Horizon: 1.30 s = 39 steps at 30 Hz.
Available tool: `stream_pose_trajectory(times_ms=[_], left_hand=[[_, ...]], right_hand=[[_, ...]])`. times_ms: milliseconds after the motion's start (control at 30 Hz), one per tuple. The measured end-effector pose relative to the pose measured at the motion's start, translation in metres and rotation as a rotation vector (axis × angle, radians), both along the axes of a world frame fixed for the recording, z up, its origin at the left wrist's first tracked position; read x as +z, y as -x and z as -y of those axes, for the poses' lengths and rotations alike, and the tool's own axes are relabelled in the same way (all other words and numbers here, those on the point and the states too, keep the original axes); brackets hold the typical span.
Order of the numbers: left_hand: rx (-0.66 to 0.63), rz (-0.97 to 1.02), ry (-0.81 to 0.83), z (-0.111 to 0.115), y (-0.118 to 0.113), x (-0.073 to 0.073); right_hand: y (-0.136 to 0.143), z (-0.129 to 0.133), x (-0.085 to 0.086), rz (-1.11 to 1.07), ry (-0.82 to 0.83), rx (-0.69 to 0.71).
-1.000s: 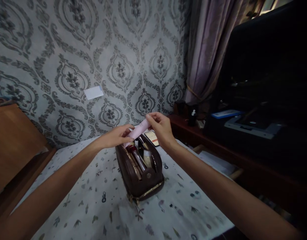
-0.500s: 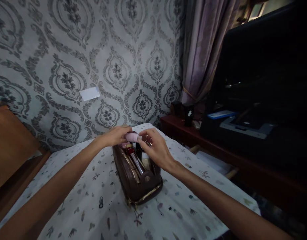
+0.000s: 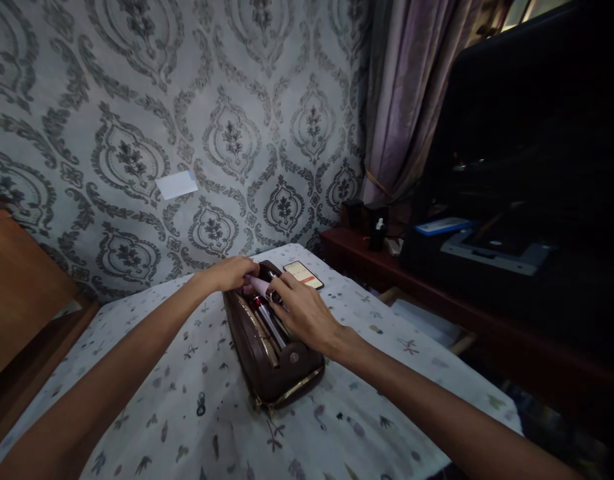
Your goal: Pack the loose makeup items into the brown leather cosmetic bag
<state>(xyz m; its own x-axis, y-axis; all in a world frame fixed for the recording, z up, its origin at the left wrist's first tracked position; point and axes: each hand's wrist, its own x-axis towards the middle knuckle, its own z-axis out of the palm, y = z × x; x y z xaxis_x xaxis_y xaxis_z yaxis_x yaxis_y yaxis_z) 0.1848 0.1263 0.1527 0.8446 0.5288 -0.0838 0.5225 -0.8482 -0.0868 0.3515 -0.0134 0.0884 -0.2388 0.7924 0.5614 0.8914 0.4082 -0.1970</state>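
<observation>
A brown cosmetic bag (image 3: 247, 363) lies unzipped on the patterned cloth, with its gold zipper open along the top. My right hand (image 3: 309, 313) is closed around the capped end of a pale pink tube (image 3: 259, 285), which slants over the bag's opening. At the far left rim, my left hand (image 3: 233, 273) has its fingers curled in on the bag's edge, close to the tube's other end; its fingertips are partly hidden. Inside the bag lies a shiny bottle with a red end (image 3: 269, 317), among other slim items that my right hand partly covers.
A phone (image 3: 304, 275) with a lit screen lies beyond the bag. To the right are a dark red desk (image 3: 347, 248), small black containers and a large black screen-like object (image 3: 511, 153). An open drawer (image 3: 427, 320) juts out below. An orange-brown panel (image 3: 27, 287) stands left.
My right hand has lowered the pink tube toward the bag's opening and tilted it. My left hand has shifted slightly left, off the tube to the rim. The phone has come into view.
</observation>
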Motion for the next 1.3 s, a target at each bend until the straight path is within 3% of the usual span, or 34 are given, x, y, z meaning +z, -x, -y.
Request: stream_pose_trajectory(times_ms=[400,600,733,867,1067,1300], left_hand=[[0.054,-0.065,-0.042,0.008,-0.001,0.001],[0.034,0.056,0.016,0.026,0.004,0.006],[-0.020,0.121,0.052,0.039,0.008,-0.001],[0.033,0.108,0.050,0.043,0.009,-0.006],[0.075,0.102,0.150,0.042,0.008,-0.012],[0.071,0.217,0.285,0.043,0.011,-0.011]], right_hand=[[0.002,0.000,0.001,0.140,-0.078,-0.064],[-0.002,-0.004,-0.007,-0.009,-0.086,-0.001],[-0.003,-0.005,-0.011,-0.134,-0.094,0.070],[-0.004,-0.005,-0.013,-0.170,-0.059,0.070],[-0.002,-0.001,-0.010,0.042,-0.001,-0.004],[0.004,-0.005,-0.004,-0.025,-0.001,-0.034]])
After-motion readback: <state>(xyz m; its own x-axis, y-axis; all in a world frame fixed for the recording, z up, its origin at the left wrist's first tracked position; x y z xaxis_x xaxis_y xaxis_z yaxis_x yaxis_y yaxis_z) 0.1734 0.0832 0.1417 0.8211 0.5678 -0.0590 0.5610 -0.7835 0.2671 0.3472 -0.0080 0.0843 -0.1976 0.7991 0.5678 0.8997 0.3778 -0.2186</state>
